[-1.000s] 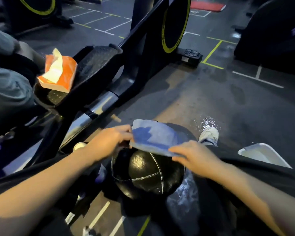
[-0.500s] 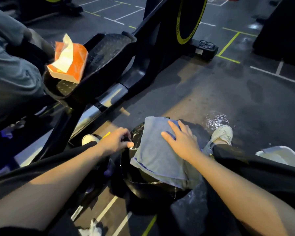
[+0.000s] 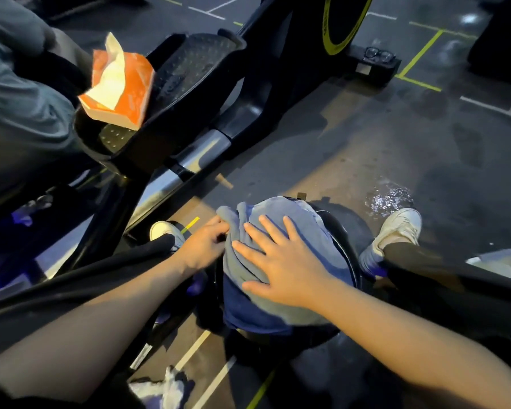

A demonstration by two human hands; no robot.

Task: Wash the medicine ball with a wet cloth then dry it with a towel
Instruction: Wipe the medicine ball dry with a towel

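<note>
A black medicine ball point(image 3: 350, 246) rests on the floor between my feet, mostly hidden under a blue-grey cloth point(image 3: 313, 231) draped over its top. My right hand point(image 3: 281, 261) lies flat on the cloth with fingers spread, pressing it onto the ball. My left hand point(image 3: 202, 246) sits at the ball's left side, fingers curled at the bunched left edge of the cloth.
An exercise machine point(image 3: 219, 98) with a black pedal stands to the left; an orange tissue pack point(image 3: 120, 84) lies on it. A puddle point(image 3: 390, 199) shines near my right shoe point(image 3: 396, 231). A white basin point(image 3: 502, 262) shows at right, another person's sleeve point(image 3: 18, 84) at left, glasses point(image 3: 378, 54) on the machine base.
The cloth went from held stretched above the ball to draped over it. My right hand moved onto the cloth and slid left; my left hand closed in on the cloth's left edge.
</note>
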